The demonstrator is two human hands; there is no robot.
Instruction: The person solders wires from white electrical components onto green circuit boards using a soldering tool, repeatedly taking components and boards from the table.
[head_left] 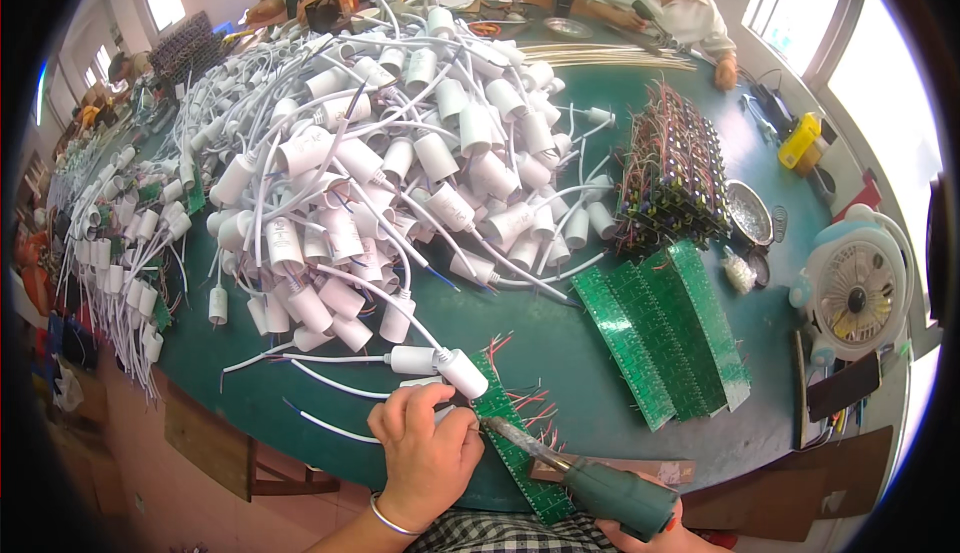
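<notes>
My left hand point(425, 448) is closed at the near edge of the table, thumb and fingertips pinched together beside a narrow green circuit board point(508, 413). A white lamp holder, mostly hidden by the fingers, is in it, and a white cord point(335, 426) runs into the hand. My right hand point(665, 533) grips the green handle of a soldering iron point(615, 498). The iron's metal tip reaches the board right by my left fingertips. Thin red wires point(540, 413) stick out along the board. Another white lamp holder point(463, 374) lies against the board's far end.
A big heap of white corded lamp holders point(435, 158) covers the table's middle and left. To the right are green circuit board panels point(655, 333), a stack of wired boards point(675, 173), a metal dish point(748, 213) and a fan point(855, 288). Two people sit across the table.
</notes>
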